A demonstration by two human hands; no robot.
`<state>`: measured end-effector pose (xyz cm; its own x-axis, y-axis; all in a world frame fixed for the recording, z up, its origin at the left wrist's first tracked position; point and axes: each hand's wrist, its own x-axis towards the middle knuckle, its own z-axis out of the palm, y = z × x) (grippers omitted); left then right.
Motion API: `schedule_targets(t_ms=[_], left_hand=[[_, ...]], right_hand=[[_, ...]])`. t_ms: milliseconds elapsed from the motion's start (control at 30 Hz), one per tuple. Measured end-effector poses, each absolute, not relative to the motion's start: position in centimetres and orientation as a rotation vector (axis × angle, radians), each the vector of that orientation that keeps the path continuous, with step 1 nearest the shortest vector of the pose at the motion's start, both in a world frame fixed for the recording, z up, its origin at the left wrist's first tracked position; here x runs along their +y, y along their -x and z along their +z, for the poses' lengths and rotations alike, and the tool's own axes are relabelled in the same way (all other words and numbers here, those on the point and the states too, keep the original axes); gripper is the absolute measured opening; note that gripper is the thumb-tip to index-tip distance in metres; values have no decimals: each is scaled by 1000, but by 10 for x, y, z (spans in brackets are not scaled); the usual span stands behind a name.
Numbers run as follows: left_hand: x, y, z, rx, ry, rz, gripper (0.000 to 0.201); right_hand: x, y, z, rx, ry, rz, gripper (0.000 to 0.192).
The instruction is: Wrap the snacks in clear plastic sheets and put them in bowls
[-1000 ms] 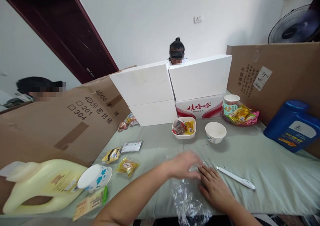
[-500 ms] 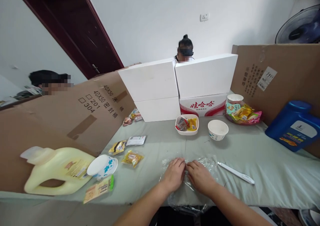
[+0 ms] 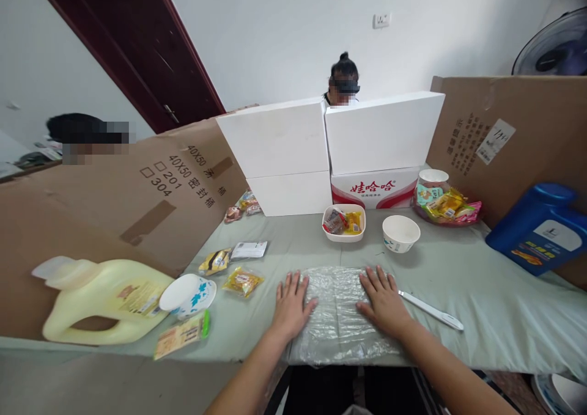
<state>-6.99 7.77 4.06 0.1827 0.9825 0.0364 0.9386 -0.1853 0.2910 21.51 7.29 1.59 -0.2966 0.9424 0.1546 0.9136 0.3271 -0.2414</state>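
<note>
On the green-clothed table (image 3: 481, 293), near its front edge, best to press outward evenly with left hand (image 3: 290, 305) and right hand (image 3: 384, 299), fingers spread flat, holding nothing, smoothing the clear plastic bag (image 3: 337, 311).

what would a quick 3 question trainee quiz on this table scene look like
1. True or false: both hands lie flat, palms down, on the clear plastic bag.
2. Which thing lies just right of the right hand? A) white knife B) blue jug C) yellow jug
3. Fill in: the square white dish holds snack ____.

Key: 1 true, the left hand on the bag's left edge, the right hand on its right edge; 2 A; 3 packets.
</note>
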Motion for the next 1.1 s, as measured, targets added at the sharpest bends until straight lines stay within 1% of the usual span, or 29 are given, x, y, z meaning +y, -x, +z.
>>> schedule_targets(t_ms=[67, 133, 167, 233, 267, 300, 333, 367, 400, 433, 467, 500, 633, 733, 767, 833, 900, 1000, 1100], left_hand=[[69, 84, 49, 1782, -2210, 470, 46], [57, 93, 62, 1495, -2206, 506, 42], [50, 94, 69, 1326, -2207, 445, 45], [38, 93, 83, 1078, -2210, 226, 62], [33, 91, 88, 1023, -2216, 119, 69], [29, 90, 91, 1008, -2222, 35, 66], [26, 90, 94, 1017, -2223, -11, 55], [24, 90, 95, 1033, -2214, -21, 39], [23, 92, 94, 1044, -2196, -1, 23], [22, 94, 93, 1049, -2166, 37, 13], [22, 97, 92, 1052, -2125, 90, 7], [22, 99, 90, 1057, -2075, 155, 6], [30, 103, 81, 1087, -1764, 447, 12], [43, 98, 72, 1108, -1502, 654, 21], [48, 96, 69, 1121, -1424, 718, 26], [58, 91, 63, 1153, -1298, 826, 43], [65, 85, 57, 1211, -1216, 928, 55], [70, 78, 48, 1334, -1153, 1061, 62], [71, 74, 40, 1421, -1162, 1153, 60]], right_hand=[[65, -222, 29, -2325, 1572, 253, 56], [53, -229, 44, -2350, 1440, 388, 52], [46, -231, 52, -2390, 1368, 458, 53], [31, -232, 64, -2505, 1258, 567, 58], [24, -233, 69, -2563, 1234, 603, 56], [17, -233, 71, -2608, 1231, 631, 47], [10, -234, 73, -2634, 1245, 657, 34], [5, -235, 74, -2640, 1263, 686, 22], [0, -237, 75, -2628, 1271, 723, 15], [-5, -240, 75, -2607, 1262, 771, 16], [-8, -244, 76, -2574, 1243, 828, 18], [-10, -248, 77, -2523, 1228, 890, 20], [-6, -260, 78, -2182, 1273, 1203, 16], [9, -261, 67, -1888, 1304, 1330, 14], [14, -260, 62, -1782, 1298, 1339, 17], [26, -256, 49, -1558, 1294, 1338, 30], [34, -252, 36, -1364, 1325, 1305, 43], [39, -248, 24, -1213, 1409, 1212, 52], [38, -246, 20, -1198, 1473, 1088, 55]])
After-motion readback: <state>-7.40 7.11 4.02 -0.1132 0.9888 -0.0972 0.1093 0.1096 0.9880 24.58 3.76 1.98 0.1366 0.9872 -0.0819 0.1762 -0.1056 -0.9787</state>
